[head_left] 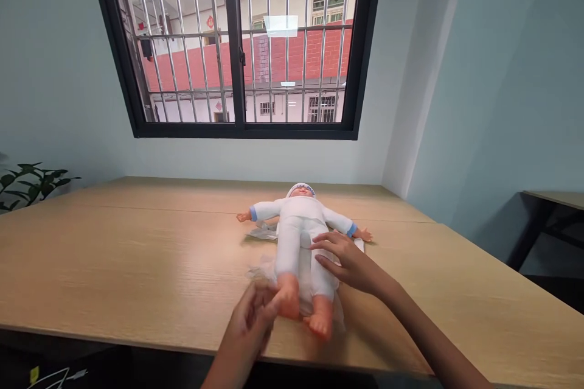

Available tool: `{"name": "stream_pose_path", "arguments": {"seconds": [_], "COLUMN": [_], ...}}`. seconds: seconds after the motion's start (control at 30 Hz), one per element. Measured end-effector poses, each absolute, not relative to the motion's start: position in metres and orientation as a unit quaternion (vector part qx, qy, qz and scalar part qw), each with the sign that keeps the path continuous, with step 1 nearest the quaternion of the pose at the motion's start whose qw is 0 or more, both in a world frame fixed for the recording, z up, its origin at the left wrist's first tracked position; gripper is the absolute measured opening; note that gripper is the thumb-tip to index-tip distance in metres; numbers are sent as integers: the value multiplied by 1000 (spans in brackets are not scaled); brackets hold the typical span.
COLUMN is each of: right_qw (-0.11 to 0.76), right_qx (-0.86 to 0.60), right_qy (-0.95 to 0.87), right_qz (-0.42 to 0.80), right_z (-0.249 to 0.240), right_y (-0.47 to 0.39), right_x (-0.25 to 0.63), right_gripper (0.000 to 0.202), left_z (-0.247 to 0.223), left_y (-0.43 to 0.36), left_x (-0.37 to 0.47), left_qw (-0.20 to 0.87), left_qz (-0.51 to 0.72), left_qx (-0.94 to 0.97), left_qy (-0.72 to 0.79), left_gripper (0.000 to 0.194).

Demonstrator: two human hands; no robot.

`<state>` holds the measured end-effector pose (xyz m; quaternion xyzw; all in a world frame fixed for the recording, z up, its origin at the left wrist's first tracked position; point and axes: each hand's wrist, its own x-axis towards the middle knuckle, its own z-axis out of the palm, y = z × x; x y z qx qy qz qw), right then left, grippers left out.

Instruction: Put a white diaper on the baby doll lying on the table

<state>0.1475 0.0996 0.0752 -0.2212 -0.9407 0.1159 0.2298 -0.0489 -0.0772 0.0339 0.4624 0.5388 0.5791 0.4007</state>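
A baby doll in a white suit with blue cuffs and a white cap lies on its back on the table, its bare feet toward me and its arms spread. My left hand is at the doll's foot on the left, thumb and forefinger bent against it. Over the other leg, my right hand rests with its fingers apart, holding nothing. Thin whitish sheeting, partly hidden, lies beneath the doll.
The wooden table reaches back to the wall under a barred window. Leaves of a plant show at the left edge. White cables hang below the front edge. Another table stands at the right.
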Motion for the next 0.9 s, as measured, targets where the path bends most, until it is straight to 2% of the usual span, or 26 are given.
{"name": "stream_pose_path", "arguments": {"seconds": [0.13, 0.2, 0.43, 0.77, 0.9], "right_qw": [242, 254, 292, 311, 374], "right_qx": [-197, -190, -190, -172, -159], "right_qy": [-944, -941, -929, -931, -911], "right_qz": [112, 121, 125, 81, 74], "right_z": [83, 80, 54, 8, -11], "right_y": [108, 112, 131, 177, 202], "right_x": [126, 119, 114, 113, 114], "right_gripper": [25, 23, 26, 36, 30], "left_z": [91, 103, 88, 58, 60], "left_y": [-12, 22, 80, 103, 97], "left_x": [-63, -64, -39, -43, -39], "left_qw": [129, 70, 6, -73, -67], "left_qz": [557, 515, 373, 293, 270], "left_qx": [564, 599, 735, 775, 753], "left_qy": [595, 609, 566, 556, 596], "left_gripper": [39, 35, 21, 31, 31]}}
